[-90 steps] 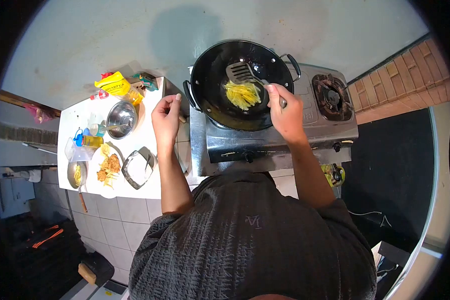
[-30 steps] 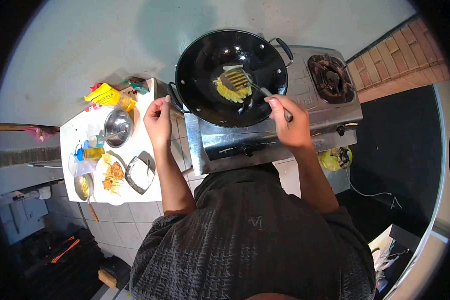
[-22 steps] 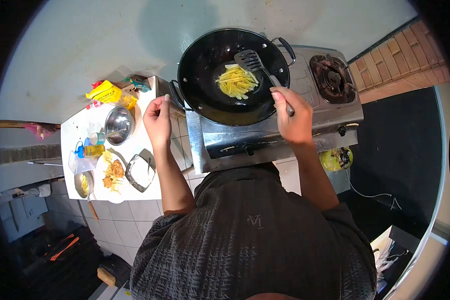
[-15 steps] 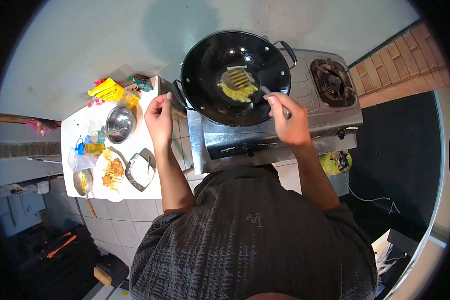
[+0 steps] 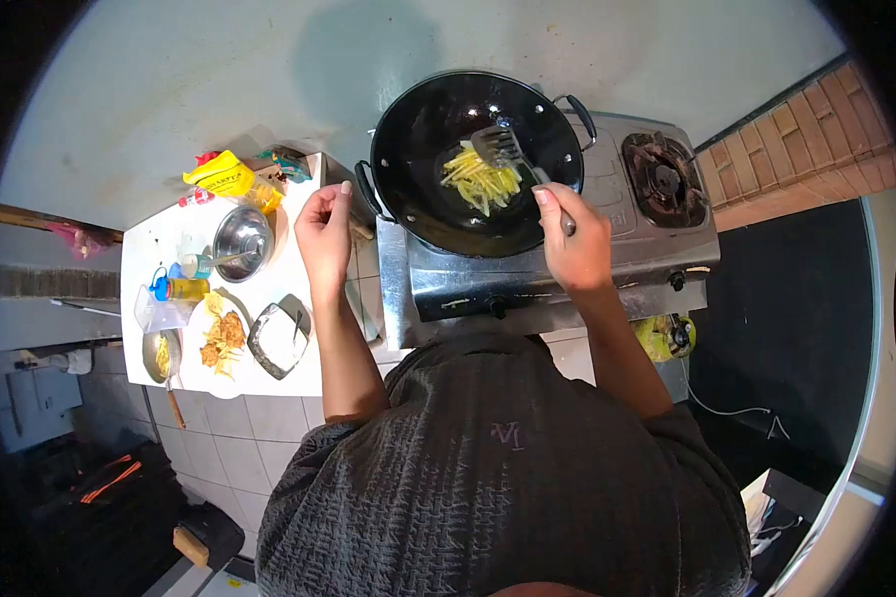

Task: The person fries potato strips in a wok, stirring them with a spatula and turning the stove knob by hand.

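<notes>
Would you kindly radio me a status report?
Right hand gripping slotted spatula. Left hand loosely curled near wok handle. Yellow strips bunched in wok, spatula blade at their edge. Nothing visibly in the way.

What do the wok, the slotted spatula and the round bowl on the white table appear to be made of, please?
Wok: probably metal with a glossy black coating, judging by its bright highlights.
Slotted spatula: the greyish blade suggests metal with a dull sheen, though hard plastic is possible.
Round bowl: likely polished stainless steel, given its silvery, mirror-like reflections.
</notes>
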`<control>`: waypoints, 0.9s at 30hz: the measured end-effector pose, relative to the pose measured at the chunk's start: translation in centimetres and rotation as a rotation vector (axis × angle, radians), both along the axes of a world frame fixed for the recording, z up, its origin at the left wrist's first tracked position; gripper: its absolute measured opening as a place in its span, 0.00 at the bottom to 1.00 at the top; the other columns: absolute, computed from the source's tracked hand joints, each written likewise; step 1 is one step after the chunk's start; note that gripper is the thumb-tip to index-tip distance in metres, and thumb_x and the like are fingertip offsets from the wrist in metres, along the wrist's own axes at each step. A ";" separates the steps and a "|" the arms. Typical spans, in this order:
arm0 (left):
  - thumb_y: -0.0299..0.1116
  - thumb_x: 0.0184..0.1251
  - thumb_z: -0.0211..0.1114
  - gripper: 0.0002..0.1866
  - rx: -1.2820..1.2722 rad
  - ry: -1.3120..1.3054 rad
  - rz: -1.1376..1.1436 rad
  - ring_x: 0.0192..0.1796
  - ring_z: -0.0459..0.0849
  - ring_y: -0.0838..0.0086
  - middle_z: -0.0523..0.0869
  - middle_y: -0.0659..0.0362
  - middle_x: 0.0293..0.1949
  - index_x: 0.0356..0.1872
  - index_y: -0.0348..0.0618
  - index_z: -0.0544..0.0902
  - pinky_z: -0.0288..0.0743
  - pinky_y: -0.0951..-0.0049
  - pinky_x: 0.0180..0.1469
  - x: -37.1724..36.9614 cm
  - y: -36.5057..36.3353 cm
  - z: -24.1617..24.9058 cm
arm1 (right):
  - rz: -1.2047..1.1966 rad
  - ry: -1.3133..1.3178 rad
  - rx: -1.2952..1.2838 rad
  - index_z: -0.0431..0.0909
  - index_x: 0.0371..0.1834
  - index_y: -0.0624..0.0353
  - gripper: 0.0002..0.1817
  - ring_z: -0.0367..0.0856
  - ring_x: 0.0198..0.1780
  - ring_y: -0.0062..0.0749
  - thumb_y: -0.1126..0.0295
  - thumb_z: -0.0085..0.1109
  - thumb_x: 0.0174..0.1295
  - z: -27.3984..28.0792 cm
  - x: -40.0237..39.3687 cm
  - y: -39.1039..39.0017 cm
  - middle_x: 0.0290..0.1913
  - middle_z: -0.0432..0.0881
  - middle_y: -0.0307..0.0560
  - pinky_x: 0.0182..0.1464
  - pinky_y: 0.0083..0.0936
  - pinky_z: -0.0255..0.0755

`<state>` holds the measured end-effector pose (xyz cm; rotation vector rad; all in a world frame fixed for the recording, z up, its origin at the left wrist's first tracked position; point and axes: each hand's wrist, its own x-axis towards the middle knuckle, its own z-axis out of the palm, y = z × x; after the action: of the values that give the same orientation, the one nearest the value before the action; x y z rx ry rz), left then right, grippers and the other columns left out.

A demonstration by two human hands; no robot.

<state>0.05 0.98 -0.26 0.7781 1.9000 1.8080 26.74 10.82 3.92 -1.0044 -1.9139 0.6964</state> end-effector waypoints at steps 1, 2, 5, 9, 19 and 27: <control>0.35 0.67 0.66 0.10 0.002 0.004 -0.005 0.26 0.67 0.89 0.76 0.71 0.24 0.37 0.37 0.83 0.58 0.87 0.29 -0.1 0.0 -0.1 | 0.024 0.027 -0.007 0.80 0.39 0.65 0.09 0.84 0.32 0.46 0.69 0.60 0.65 0.0 0.1 0.2 0.32 0.83 0.58 0.36 0.29 0.74; 0.35 0.67 0.66 0.10 0.004 0.007 -0.011 0.26 0.66 0.89 0.76 0.71 0.24 0.37 0.37 0.83 0.58 0.87 0.29 -0.1 0.0 -0.1 | 0.047 0.055 -0.015 0.80 0.39 0.65 0.09 0.84 0.32 0.45 0.69 0.60 0.65 0.0 0.3 0.3 0.32 0.83 0.58 0.36 0.29 0.74; 0.35 0.67 0.66 0.10 -0.002 0.007 0.008 0.26 0.67 0.89 0.77 0.71 0.24 0.37 0.37 0.83 0.58 0.86 0.29 0.0 0.1 -0.2 | 0.084 -0.018 -0.237 0.81 0.39 0.65 0.08 0.84 0.33 0.46 0.70 0.60 0.65 0.5 0.7 0.0 0.33 0.83 0.58 0.36 0.29 0.75; 0.36 0.66 0.67 0.11 -0.006 -0.002 -0.010 0.29 0.69 0.89 0.80 0.70 0.27 0.39 0.37 0.85 0.60 0.87 0.33 -0.2 -0.1 -0.4 | 0.059 0.036 -0.103 0.81 0.39 0.65 0.08 0.84 0.33 0.45 0.70 0.60 0.65 -0.5 0.3 -0.2 0.33 0.83 0.58 0.36 0.29 0.74; 0.36 0.66 0.67 0.11 -0.001 0.007 -0.020 0.29 0.70 0.89 0.80 0.70 0.27 0.39 0.37 0.85 0.61 0.86 0.33 -0.1 0.1 -0.7 | 0.005 -0.004 -0.073 0.81 0.39 0.64 0.10 0.84 0.35 0.47 0.67 0.60 0.65 -0.5 -0.3 1.0 0.34 0.84 0.57 0.38 0.31 0.75; 0.36 0.66 0.67 0.11 -0.011 0.025 -0.006 0.28 0.69 0.89 0.79 0.71 0.27 0.38 0.37 0.85 0.61 0.87 0.33 -0.2 -0.2 -0.6 | 0.037 -0.015 0.034 0.81 0.39 0.64 0.10 0.84 0.33 0.47 0.67 0.60 0.65 -0.2 -0.8 0.9 0.32 0.83 0.57 0.37 0.31 0.75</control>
<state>-0.19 0.79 -0.87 0.8052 1.9199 1.7910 25.98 11.73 3.70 -0.9578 -1.9554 0.6763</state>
